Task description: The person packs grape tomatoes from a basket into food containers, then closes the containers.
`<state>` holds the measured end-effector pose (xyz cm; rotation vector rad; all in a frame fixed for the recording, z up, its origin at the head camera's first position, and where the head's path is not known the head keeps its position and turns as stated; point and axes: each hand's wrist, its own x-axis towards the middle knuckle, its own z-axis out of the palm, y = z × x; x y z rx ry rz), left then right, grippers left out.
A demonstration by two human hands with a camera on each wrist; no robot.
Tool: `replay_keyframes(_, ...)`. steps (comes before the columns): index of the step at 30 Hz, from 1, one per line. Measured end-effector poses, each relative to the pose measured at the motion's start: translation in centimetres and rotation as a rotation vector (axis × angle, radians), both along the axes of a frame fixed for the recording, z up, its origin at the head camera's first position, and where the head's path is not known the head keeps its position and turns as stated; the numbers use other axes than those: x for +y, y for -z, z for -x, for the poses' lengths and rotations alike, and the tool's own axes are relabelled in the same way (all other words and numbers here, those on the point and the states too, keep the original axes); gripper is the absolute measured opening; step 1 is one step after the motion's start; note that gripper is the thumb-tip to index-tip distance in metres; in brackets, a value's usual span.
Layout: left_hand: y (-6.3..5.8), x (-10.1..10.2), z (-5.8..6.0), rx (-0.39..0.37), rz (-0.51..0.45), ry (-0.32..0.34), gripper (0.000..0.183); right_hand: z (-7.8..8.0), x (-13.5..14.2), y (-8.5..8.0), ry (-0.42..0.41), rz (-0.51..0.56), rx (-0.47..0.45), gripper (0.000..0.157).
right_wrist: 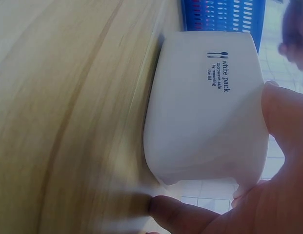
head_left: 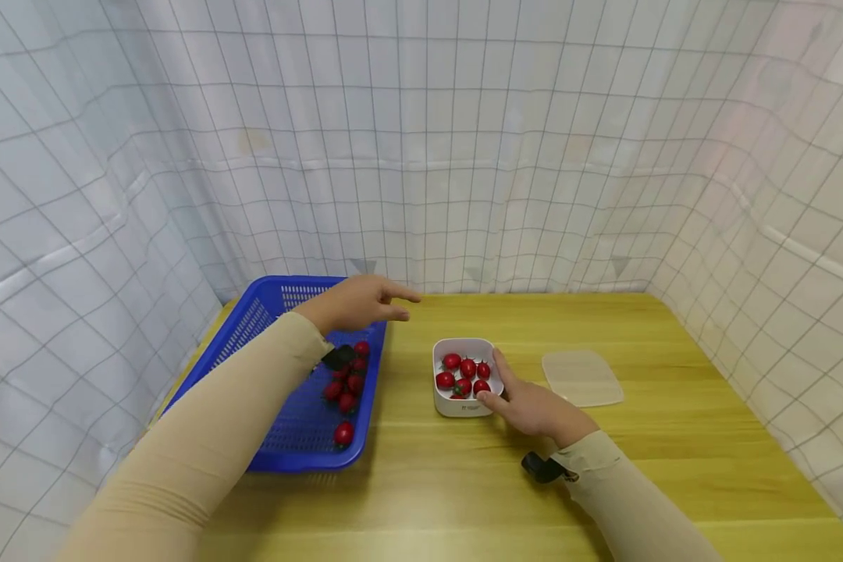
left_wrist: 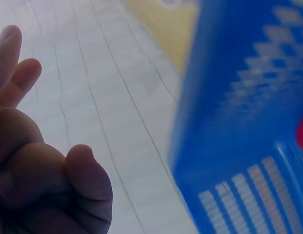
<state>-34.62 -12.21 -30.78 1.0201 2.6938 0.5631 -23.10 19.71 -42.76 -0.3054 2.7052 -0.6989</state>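
My left hand [head_left: 357, 303] hovers above the right rim of a blue plastic basket [head_left: 302, 462], with nothing in its grasp. Thumb and forefinger point to the right, and the other fingers are bent in the left wrist view. My right hand [head_left: 534, 407] holds a white square food container [head_left: 457, 407] by its right side, thumb at the near rim. Several cherry tomatoes [head_left: 467, 368] lie in the container. More cherry tomatoes [head_left: 347, 403] sit along the basket's right side, partly hidden by the left wrist. Printed lettering faces the camera on the container [right_wrist: 200, 112] in the right wrist view.
A translucent flat lid [head_left: 583, 378] lies on the wooden table [head_left: 421, 499], right of the container. White grid-patterned curtains [head_left: 457, 179] enclose the table at the back and both sides. The basket takes up the table's left part.
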Motion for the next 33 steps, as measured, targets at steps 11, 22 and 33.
replay_keyframes(11, 3.7, -7.8, 3.1, -0.08, 0.03, -0.098, 0.04, 0.3, 0.2, -0.2, 0.007, -0.002, 0.006, 0.096)
replay_keyframes(22, 7.2, -7.3, 3.5, -0.153, 0.127, -0.099, 0.038, 0.4, 0.2, 0.0, 0.01, 0.005, 0.01, 0.095)
replay_keyframes(33, 8.8, -6.6, 3.6, -0.191, 0.185, -0.175, 0.039, 0.1, 0.0, 0.1, 0.006, 0.018, -0.002, 0.094)
